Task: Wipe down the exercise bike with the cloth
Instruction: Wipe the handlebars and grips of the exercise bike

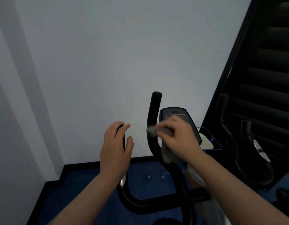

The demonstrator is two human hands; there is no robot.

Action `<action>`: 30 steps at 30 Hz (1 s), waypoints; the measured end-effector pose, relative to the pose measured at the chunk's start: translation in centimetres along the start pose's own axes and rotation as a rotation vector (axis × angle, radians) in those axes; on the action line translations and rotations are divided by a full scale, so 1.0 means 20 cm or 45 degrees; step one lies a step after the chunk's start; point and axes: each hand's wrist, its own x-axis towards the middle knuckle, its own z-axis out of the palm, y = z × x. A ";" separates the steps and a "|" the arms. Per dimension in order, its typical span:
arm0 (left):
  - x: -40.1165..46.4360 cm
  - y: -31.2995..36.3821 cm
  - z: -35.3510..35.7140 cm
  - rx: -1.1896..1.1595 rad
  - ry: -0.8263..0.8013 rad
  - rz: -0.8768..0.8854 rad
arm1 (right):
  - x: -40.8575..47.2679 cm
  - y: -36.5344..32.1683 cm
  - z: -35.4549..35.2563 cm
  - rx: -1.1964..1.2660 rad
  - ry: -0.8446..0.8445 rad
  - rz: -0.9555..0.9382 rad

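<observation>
The exercise bike [156, 200] has black curved handlebars and a dark console [176, 113] with a small screen. My left hand [115, 148] lies over the top of the left handlebar grip, fingers nearly straight and loosely around it. My right hand [179, 137] grips a grey cloth [167, 154] against the right handlebar [154, 108], just in front of the console. The cloth is blurred; part sticks out left of my fingers and part hangs below my palm.
A pale wall [108, 62] stands close behind the bike. Blue floor [91, 184] with a black skirting lies below. A mirror or dark glass panel [262, 95] on the right reflects the bike.
</observation>
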 end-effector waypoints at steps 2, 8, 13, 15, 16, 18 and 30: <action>-0.01 0.00 0.00 -0.001 0.000 0.002 | 0.10 -0.03 0.04 0.054 0.209 0.063; -0.01 0.01 0.00 -0.024 0.009 0.007 | -0.05 0.04 0.14 0.196 0.091 0.121; -0.01 0.00 0.00 -0.039 0.021 0.001 | 0.13 -0.01 -0.02 0.297 0.413 0.121; -0.01 0.00 0.00 -0.031 0.015 0.011 | 0.25 -0.08 -0.01 0.471 0.598 0.164; -0.01 0.00 0.00 -0.031 0.005 0.016 | 0.28 -0.11 0.03 0.552 0.641 0.200; -0.01 0.00 -0.01 -0.043 0.000 0.009 | 0.28 -0.13 0.13 0.707 0.689 0.295; -0.01 0.00 -0.01 -0.052 -0.007 0.005 | 0.28 -0.14 0.12 0.556 0.702 0.142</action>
